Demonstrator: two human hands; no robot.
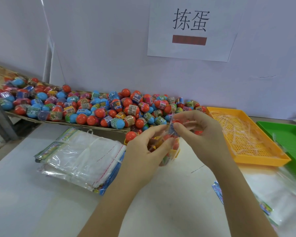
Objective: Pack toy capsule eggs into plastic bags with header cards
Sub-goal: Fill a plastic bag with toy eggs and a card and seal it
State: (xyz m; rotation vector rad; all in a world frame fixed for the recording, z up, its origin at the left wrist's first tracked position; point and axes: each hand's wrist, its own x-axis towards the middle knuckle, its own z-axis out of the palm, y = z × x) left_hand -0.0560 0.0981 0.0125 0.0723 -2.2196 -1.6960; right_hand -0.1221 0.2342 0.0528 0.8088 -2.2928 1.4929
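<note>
A clear plastic bag (171, 147) with several capsule eggs inside stands upright over a small yellow holder (176, 152) in the middle of the table. My left hand (143, 149) grips the bag's left side. My right hand (195, 130) pinches the top of the bag from the right. A big heap of red and blue capsule eggs (99, 108) lies on a cardboard sheet against the wall. A stack of empty bags with header cards (82, 159) lies to the left of my hands.
An orange perforated tray (256, 158) with several thin plastic strips sits to the right, a green tray (287, 134) beyond it. More clear bags with cards (270, 199) lie at the lower right. A paper sign (190, 28) hangs on the wall.
</note>
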